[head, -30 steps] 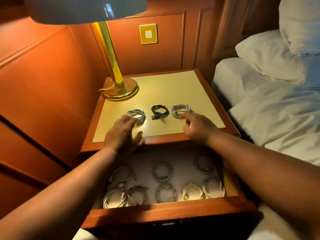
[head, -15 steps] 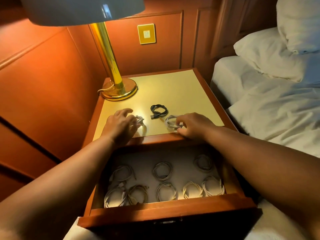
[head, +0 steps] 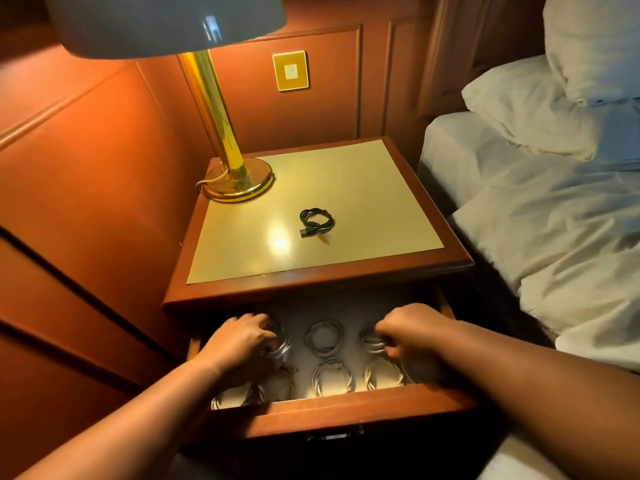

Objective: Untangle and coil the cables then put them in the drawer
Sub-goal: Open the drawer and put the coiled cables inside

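Both in the drawer: left hand gripping a white coil, right hand another. Best set flat in free spots, clear of neighbouring coils.

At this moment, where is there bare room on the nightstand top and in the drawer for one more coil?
The nightstand top is mostly bare: only the lamp base at its back left and the black cable near the middle. The drawer is crowded: white coils in rows, and the left hand and right hand each hold a coil.
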A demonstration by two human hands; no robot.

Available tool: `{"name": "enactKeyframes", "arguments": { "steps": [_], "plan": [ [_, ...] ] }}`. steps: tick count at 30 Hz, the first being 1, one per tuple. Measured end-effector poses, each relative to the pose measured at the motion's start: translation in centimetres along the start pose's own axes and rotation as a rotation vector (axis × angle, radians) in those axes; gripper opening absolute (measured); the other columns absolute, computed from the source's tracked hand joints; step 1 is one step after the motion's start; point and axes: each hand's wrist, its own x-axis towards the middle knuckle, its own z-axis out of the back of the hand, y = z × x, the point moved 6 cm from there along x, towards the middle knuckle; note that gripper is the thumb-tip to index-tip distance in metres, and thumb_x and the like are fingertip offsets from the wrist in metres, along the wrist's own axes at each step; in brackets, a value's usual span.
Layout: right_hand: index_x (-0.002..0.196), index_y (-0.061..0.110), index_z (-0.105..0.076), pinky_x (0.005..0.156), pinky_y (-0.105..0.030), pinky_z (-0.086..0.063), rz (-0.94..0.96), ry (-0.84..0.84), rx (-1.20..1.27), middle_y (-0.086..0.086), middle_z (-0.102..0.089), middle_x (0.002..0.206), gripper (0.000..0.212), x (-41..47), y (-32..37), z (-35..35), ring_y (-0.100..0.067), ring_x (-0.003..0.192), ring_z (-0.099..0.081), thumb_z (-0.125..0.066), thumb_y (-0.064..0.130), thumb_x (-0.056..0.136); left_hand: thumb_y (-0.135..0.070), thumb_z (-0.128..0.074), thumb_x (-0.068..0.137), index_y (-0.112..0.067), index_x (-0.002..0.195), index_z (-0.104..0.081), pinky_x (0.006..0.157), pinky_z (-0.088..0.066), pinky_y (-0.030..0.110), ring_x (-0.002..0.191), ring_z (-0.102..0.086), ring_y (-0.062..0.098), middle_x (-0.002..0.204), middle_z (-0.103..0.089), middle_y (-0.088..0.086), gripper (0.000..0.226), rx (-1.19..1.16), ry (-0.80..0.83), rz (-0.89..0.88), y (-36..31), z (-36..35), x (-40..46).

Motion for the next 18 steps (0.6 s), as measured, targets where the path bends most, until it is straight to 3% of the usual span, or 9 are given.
{"name": "enactKeyframes", "arguments": {
  "steps": [2,6,12,18],
  "plan": [
    [0.097,0.022,-0.063,0.065,-0.033,-0.046,-0.008,0.009,-0.086,-0.003,-0.068,0.099,0.016,0.9,0.0,-0.6,-0.029,0.091,-0.065,-0.058,0.034,0.087,-0.05,-0.061,0.081,-0.032,0.107,-0.069,0.085,-0.051,0.034,0.112,-0.061,0.022,0.129,-0.059,-0.007,0.033,0.009,0.065,0.113,0.0,-1.0,0.9],
    [0.102,0.017,-0.065,0.07,-0.035,-0.048,0.014,0.055,-0.117,-0.009,-0.068,0.101,0.018,2.1,0.1,-1.5,-0.034,0.094,-0.064,-0.061,0.027,0.087,-0.041,-0.062,0.083,-0.024,0.104,-0.069,0.08,-0.055,0.031,0.101,-0.066,0.023,0.111,-0.069,0.0,0.028,0.014,0.212,0.295,-0.3,-3.1,2.6],
    [0.105,0.018,-0.065,0.074,-0.034,-0.049,0.014,0.047,-0.038,-0.008,-0.067,0.106,0.021,2.5,-0.1,-2.1,-0.031,0.097,-0.063,-0.057,0.032,0.092,-0.05,-0.063,0.086,-0.03,0.114,-0.064,0.083,-0.048,0.028,0.109,-0.061,0.023,0.119,-0.065,0.002,0.035,-0.095,0.299,0.306,-0.7,-4.6,3.9],
    [0.112,0.021,-0.063,0.071,-0.032,-0.045,-0.039,0.034,0.0,-0.008,-0.066,0.111,0.021,2.8,0.3,-2.4,-0.031,0.099,-0.063,-0.052,0.02,0.093,-0.053,-0.067,0.083,-0.033,0.12,-0.061,0.087,-0.046,0.026,0.114,-0.057,0.021,0.129,-0.058,-0.002,0.043,-0.214,0.258,0.305,-0.6,-5.0,3.7]
  ]
}}
